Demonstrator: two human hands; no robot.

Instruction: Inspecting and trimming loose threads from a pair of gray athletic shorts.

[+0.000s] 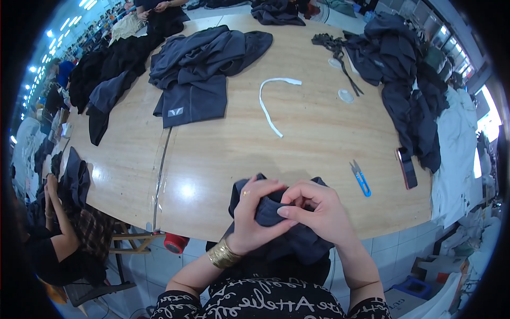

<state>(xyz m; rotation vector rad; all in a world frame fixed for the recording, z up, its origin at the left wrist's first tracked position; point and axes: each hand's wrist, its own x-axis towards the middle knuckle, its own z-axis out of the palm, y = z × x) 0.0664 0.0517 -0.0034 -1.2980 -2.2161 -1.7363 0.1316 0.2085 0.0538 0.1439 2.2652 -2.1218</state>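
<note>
A dark grey garment point(270, 213) is bunched between my hands at the table's near edge, and part of it hangs down over my lap. My left hand point(248, 219) is curled round its left side, fingers over the top and thumb stretched towards the right hand. With thumb and forefinger together, my right hand point(317, 210) pinches the cloth beside the left thumb. Some of the right fingers are hidden behind the fold. Thread snips point(362, 181) with blue handles lie to the right of my hands. Beyond them on the table is a curved white strip point(262, 102).
A heap of dark grey garments point(196, 80) lies at the far left of the wooden table point(297, 154), black clothing point(114, 66) beside it. More garments point(390, 58) and a phone point(407, 169) are along the right edge. A co-worker point(64, 234) sits at left; another point(159, 8) stands beyond.
</note>
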